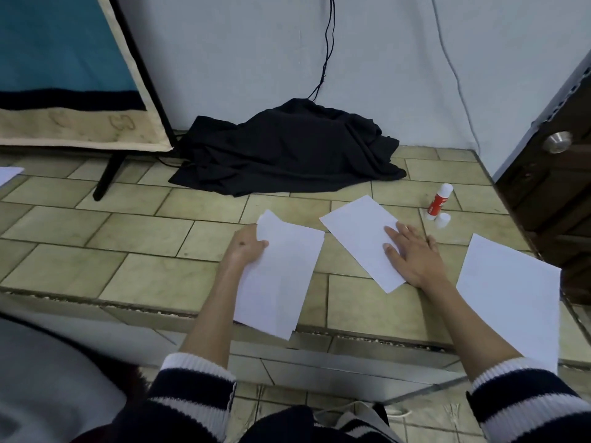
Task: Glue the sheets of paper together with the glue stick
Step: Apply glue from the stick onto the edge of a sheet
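1. The left hand [248, 247] gripped a white paper sheet [281, 279] at its upper left edge, thumb on top, fingers curled behind.
2. The right hand [412, 254] lay flat, fingers spread, pressing a second sheet [358, 228] onto the tiled floor [144, 231].
3. A third sheet [508, 292] lay to the right.
4. The uncapped glue stick [439, 199] stood beyond the right hand, its white cap [444, 219] just beside it.

Tiled floor [150, 273] carries paper sheets [361, 238], glue stick [439, 199], cap [443, 219], black cloth [287, 148]
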